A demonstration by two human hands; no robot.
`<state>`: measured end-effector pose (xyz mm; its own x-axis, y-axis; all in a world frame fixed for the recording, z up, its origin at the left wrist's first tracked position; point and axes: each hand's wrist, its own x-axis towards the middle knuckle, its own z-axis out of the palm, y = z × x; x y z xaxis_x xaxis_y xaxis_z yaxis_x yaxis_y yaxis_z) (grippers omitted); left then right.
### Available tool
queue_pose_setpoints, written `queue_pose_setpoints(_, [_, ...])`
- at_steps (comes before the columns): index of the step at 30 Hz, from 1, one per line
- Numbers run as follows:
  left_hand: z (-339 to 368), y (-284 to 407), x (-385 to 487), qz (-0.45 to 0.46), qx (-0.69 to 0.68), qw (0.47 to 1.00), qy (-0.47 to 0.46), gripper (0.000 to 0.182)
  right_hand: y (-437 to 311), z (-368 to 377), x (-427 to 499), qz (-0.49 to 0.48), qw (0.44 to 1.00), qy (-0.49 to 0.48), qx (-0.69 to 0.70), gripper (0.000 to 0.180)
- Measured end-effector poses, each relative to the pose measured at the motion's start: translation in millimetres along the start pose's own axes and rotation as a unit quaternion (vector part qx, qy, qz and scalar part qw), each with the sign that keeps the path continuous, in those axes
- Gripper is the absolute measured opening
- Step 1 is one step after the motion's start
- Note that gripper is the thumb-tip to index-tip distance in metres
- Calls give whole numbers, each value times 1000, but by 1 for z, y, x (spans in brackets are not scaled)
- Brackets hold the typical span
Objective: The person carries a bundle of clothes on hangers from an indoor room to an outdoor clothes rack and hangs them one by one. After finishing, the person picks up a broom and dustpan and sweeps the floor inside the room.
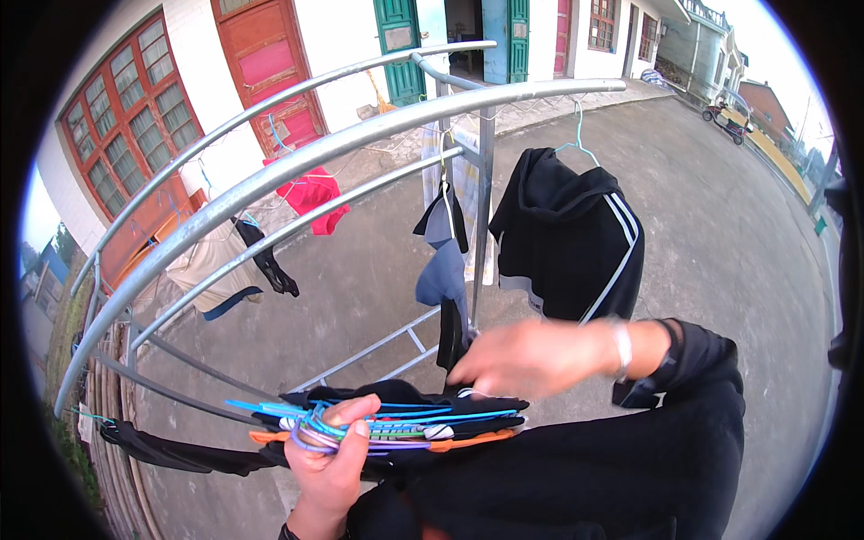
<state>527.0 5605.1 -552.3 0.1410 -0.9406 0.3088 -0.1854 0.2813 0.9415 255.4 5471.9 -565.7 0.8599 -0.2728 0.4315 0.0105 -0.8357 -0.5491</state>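
My left hand (331, 445) is closed around the hooks of several thin hangers (405, 412) in light blue, purple and orange. Dark folded clothes (385, 391) hang from this bundle, pressed close together. Just above its right end is my right hand (533, 358), blurred, its fingers pointing down at the dark cloth; whether they pinch anything is unclear. Beyond that hand, a black hooded top (567, 223) with white sleeve stripes hangs on a light blue hanger (579, 128). A narrow blue-grey and black garment (442, 270) hangs left of it, partly behind my right fingers.
A curved metal drying rack (324, 142) arches across in front of me. A red garment (314, 196), a beige garment (212, 263) and a black piece (266, 256) hang toward its left. Dark trousers (182, 449) hang low at left. A motor scooter (727, 125) stands far off on the concrete yard (729, 223).
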Motion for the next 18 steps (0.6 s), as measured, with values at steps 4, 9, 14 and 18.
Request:
queue_pose_setpoints(4, [-7,4,-7,7,-26,999,-44,24,-8,68,28,79,988,-105,87,25])
queue_pose_setpoints(9, [-17,4,-17,8,-52,998,-35,26,5,108,40,-25,1000,-4,11,20])
queue_pose_setpoints(14, [-28,4,-27,28,-53,998,3,27,10,134,37,21,999,7,24,18])
queue_pose_setpoints(18, [-39,6,-33,23,0,998,62,24,7,128,45,115,989,65,74,12])
